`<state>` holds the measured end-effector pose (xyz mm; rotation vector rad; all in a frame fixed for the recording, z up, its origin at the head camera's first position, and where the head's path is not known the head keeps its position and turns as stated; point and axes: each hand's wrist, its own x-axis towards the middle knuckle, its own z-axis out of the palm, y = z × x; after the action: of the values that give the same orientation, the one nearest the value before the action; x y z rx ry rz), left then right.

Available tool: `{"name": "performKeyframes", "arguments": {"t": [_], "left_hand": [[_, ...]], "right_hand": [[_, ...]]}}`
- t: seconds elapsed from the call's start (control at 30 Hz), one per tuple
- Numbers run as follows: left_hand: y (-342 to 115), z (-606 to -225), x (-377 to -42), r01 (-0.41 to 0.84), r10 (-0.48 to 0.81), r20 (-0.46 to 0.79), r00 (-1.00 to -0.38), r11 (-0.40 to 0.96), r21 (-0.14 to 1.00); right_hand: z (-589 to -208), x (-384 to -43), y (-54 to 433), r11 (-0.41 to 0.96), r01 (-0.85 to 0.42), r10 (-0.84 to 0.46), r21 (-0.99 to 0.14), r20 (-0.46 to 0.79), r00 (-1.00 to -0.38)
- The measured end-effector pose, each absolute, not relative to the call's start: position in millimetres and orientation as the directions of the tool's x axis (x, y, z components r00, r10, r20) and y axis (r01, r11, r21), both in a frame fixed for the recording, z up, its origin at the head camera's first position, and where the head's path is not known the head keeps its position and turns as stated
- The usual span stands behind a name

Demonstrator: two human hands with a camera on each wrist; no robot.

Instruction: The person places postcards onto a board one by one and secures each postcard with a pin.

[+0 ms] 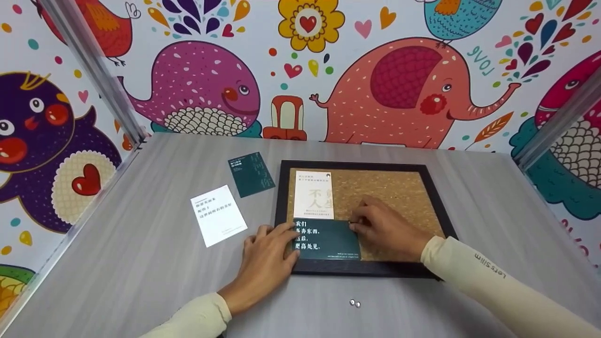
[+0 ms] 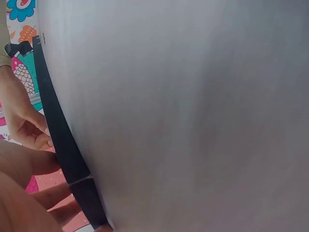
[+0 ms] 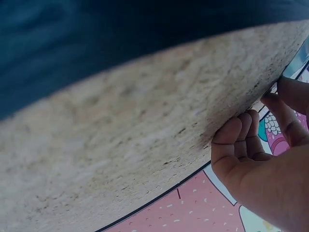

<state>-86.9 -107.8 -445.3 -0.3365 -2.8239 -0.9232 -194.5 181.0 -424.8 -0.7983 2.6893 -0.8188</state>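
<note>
A cork board (image 1: 389,197) with a black frame (image 1: 357,268) lies on the table. On its left half, a white card (image 1: 313,188) with printed characters stands above a dark green card (image 1: 324,241) with white characters. My left hand (image 1: 267,256) rests on the green card's left edge and the frame, fingers extended. At the green card's upper right corner, my right hand (image 1: 382,225) pinches a tiny shiny thumbtack, mostly hidden by thumb and forefinger. In the right wrist view, those fingertips (image 3: 273,99) meet right at the cork, the other fingers curled.
Left of the board lie another green card (image 1: 251,174) and a white card (image 1: 218,216). Two small silver thumbtacks (image 1: 355,303) sit on the grey table (image 1: 164,281) in front of the frame. A wall with cartoon animals (image 1: 300,70) stands behind.
</note>
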Motion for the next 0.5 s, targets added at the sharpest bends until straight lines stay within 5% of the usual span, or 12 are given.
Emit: {"name": "performKeyframes", "arguments": {"t": [0.5], "left_hand": [[-107.1,-444.9,-87.1,0.257,0.157,0.220,-0.963,0.787,0.561]], "right_hand": [[-424.2,-193.7,181.3,0.706,-0.453,-0.561,-0.545,-0.041,-0.826]]}}
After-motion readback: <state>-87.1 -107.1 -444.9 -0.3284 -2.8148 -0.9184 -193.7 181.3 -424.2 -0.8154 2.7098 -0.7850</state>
